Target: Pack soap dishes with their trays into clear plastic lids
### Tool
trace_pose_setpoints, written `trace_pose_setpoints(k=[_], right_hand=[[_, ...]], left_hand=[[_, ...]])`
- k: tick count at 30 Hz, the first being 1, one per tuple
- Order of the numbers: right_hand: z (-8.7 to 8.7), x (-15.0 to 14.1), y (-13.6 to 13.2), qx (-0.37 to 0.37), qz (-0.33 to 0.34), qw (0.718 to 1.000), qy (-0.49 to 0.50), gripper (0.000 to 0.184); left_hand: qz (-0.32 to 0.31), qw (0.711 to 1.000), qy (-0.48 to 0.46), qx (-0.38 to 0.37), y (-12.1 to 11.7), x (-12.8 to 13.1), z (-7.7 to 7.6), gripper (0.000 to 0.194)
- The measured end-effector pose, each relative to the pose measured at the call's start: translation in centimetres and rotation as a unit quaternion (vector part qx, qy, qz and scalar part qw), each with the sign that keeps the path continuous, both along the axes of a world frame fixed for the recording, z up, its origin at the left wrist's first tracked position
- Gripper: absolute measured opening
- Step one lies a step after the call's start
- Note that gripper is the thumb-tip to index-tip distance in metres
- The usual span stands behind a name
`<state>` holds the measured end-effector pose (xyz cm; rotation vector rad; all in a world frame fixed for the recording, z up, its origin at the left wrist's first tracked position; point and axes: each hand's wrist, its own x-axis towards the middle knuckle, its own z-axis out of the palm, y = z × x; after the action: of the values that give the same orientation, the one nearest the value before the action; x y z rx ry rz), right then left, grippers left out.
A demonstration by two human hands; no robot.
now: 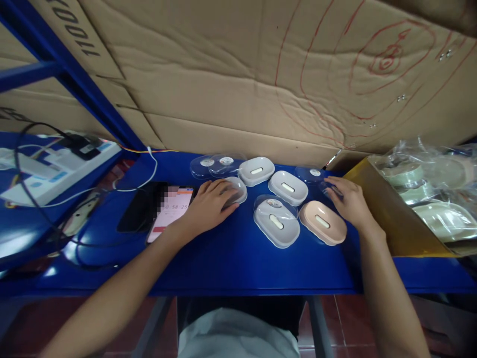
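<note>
My left hand [213,204] has its fingers curled over the left part of a grey oval dish [242,189], hiding much of it. At the right, my right hand [349,199] has thumb and fingers closed at the edge of a clear plastic lid [331,189]. A second clear lid [305,174] with a round sticker lies just left of that hand. Between the hands sit several oval dishes with a pale oblong piece in the middle: grey ones [257,171] and a peach one [333,228]. One front grey dish [279,236] has a clear lid [274,204] resting askew on it.
Clear lids [203,169] overlap at the back left. A phone [175,209] showing a timer lies beside my left forearm. Power strips [40,181] and cables occupy the far left. A carton [395,223] of bagged dishes stands at right. Cardboard [223,74] walls the back.
</note>
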<state>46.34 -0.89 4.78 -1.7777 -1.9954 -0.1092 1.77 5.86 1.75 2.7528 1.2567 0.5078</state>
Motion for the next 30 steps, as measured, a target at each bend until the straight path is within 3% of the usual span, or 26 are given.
trace_pose_setpoints(k=[4, 7, 9, 11, 16, 22, 30], right_hand=[[0.2, -5.1, 0.7, -0.049, 0.093, 0.994, -0.003, 0.040], [-0.3, -8.5, 1.7, -0.091, 0.106, 0.989, -0.048, 0.043], [-0.8, -9.6, 2.3, -0.098, 0.103, 0.988, -0.059, 0.043], [-1.2, -9.7, 2.5, -0.096, 0.102, 0.989, -0.056, 0.041], [-1.6, -8.9, 2.1, -0.086, 0.103, 0.989, -0.061, 0.044], [-1.4, -9.7, 1.8, -0.073, 0.109, 0.988, -0.078, 0.041], [-0.8, -9.1, 1.5, 0.004, 0.016, 0.999, -0.047, 0.048]], left_hand=[[0.004, 0.999, -0.027, -0.027, -0.2, 0.3, 0.3, 0.036], [0.014, 0.999, -0.013, -0.030, -0.6, 0.4, 0.5, 0.030], [0.020, 0.999, 0.013, -0.027, -0.8, 0.5, 0.5, 0.043], [0.037, 0.998, 0.037, -0.023, -1.0, 0.5, 0.5, 0.054], [0.047, 0.998, 0.029, -0.014, -1.1, 0.6, 0.5, 0.036], [0.029, 0.999, -0.042, -0.014, -1.1, 0.7, 0.9, 0.034], [0.053, 0.997, -0.055, -0.005, -1.2, 0.8, 1.1, 0.033]])
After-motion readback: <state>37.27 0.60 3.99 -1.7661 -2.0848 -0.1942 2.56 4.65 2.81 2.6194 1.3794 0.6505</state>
